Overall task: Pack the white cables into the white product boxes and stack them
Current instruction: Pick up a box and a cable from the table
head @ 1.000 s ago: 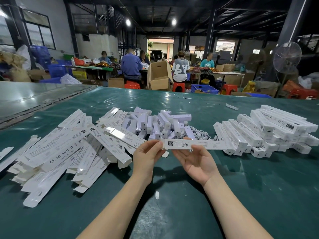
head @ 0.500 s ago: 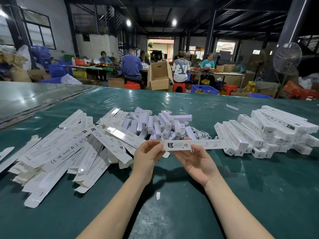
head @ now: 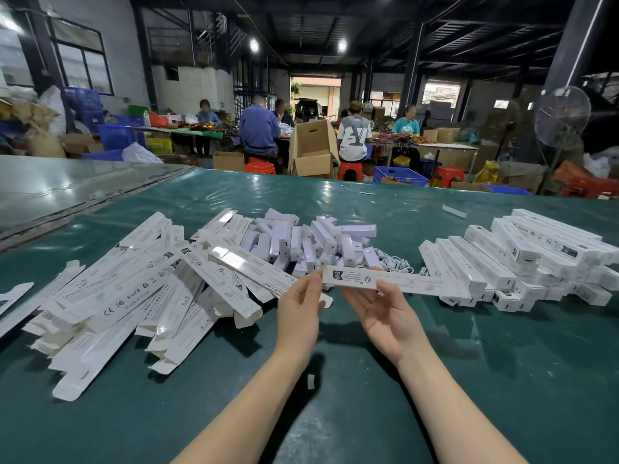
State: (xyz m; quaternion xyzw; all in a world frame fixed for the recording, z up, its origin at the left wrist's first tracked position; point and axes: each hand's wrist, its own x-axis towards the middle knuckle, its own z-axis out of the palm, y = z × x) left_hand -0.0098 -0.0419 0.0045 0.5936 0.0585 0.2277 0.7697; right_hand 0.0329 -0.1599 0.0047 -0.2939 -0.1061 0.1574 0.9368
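Warehouse-type room with dark steel beams overhead, and up front a big table (head: pixel 485 380) wrapped in glossy dark green sheeting that wrinkles and catches the lamps. Dead centre, both hands have one long white box (head: pixel 412 283). It's a slim, square-section carton of smooth card with small black print and logos near its left end, held level and sideways above the table. Left hand (head: pixel 299 306) pinches the left end, fingertips and thumb closed on the card. Right hand (head: pixel 385 316) is palm-up under the middle, fingers behind the box and thumb against the near face, so more of a loose cradle hold. Out at 9 o'clock from the hands there's a messy fan of flat box blanks (head: pixel 134 296), shiny printed card with CE, FC and RoHS marks and tabs poking out at the ends. At 12 o'clock sits a heap of short white plastic blocks (head: pixel 301 242) with rounded edges, some with a small dark slot. Just beside that, around 1 o'clock, a tangle of thin white cables (head: pixel 398 264) lies on the sheeting. At 2 to 3 o'clock the closed boxes (head: pixel 536 259) are stacked in slanted rows, a couple of layers high. Tiny white scrap (head: pixel 311 381) lies at 6 o'clock between the forearms. Far back at 12, people sit on red stools (head: pixel 259 167) round an open brown cardboard carton (head: pixel 313 152), and a wire-cage fan (head: pixel 562 117) stands at 2 o'clock.
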